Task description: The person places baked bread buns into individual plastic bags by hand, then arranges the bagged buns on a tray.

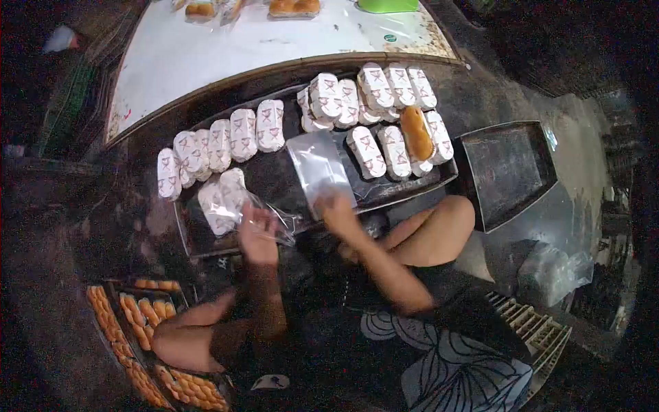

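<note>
White printed packets (pixel 233 134) stand in a row at the left of a dark tray (pixel 274 172), with more piled at its right. One brown bun (pixel 416 133) lies uncovered on the right pile. My left hand (pixel 259 230) is at the open end of a clear bag; its fingers are blurred. Inside that bag, left of the hand, are white printed packets (pixel 221 200). My right hand (pixel 334 209) is at the near end of a stack of flat clear bags (pixel 318 165) in the tray's middle, its fingers smeared by motion.
Behind the tray is a white table (pixel 274 51) with bagged buns and a green container (pixel 388 5). An empty dark tray (pixel 508 172) lies at the right. Trays of brown buns (pixel 141 316) are at lower left, a bundle of clear plastic (pixel 549 275) at right.
</note>
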`<state>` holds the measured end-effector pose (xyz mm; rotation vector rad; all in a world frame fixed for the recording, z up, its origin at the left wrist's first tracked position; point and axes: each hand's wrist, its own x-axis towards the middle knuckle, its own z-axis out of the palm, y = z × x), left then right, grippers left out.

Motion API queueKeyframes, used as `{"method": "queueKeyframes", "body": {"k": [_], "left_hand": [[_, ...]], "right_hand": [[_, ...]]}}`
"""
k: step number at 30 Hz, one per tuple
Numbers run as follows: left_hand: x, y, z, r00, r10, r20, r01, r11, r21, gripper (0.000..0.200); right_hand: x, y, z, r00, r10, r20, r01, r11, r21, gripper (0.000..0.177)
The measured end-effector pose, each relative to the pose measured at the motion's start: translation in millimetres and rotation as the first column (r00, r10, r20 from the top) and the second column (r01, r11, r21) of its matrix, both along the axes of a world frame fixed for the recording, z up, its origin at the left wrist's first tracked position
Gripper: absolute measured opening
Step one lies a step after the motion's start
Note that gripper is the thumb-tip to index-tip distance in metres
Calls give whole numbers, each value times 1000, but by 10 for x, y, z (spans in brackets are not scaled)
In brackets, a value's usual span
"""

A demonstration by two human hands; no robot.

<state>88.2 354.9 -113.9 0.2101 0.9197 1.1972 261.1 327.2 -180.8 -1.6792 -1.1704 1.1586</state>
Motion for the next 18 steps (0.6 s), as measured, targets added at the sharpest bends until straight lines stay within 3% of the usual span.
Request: {"method": "queueKeyframes", "body": {"k": [1,2,3,4,5,7,8,9,11,13,15,16,17,18], "left_hand": [[-33,-2,64,978,175,-112,-183,981,-65,37],[-111,-33,101,984,165,71,-168,985,37,36],[-113,-36,183,983,175,60,-178,983,43,36],[-103,-29,291,967,195,166,-200,980,16,36],[-134,-39,358,939,214,268,-219,976,-12,37],[-181,-13,391,915,266,304,-277,961,-8,39],[-204,14,391,886,316,339,-321,946,-45,40],[-230,32,410,856,363,369,-357,930,-85,41],[-144,26,456,840,419,345,-400,908,-127,41],[-62,-51,305,892,107,439,-186,973,140,43],[100,-93,409,882,56,467,-171,963,207,45],[137,-77,440,929,76,362,-194,933,302,47],[145,-63,452,960,114,256,-212,893,398,49],[113,-58,446,957,71,281,-198,870,452,57]], "right_hand": [[243,199,145,632,-305,712,92,942,322,59],[528,357,36,333,-320,887,70,946,315,65],[889,442,-375,377,-290,880,13,951,308,66],[1316,629,-1017,224,-365,903,5,927,374,65],[1315,672,-602,616,-173,768,193,979,66,57],[1262,658,-81,783,-55,620,142,985,-93,50],[1140,570,163,926,7,376,30,995,-91,50],[950,397,421,991,85,102,-79,995,-68,51],[500,13,757,961,271,-44,-251,932,263,54],[213,-69,1343,921,390,24,-382,886,262,52],[96,-57,1257,960,272,62,-277,904,325,52],[62,-21,1271,983,161,90,-183,895,407,54],[41,-61,1320,983,158,93,-182,895,407,54],[4,-146,1398,943,301,143,-329,913,243,51]]}}
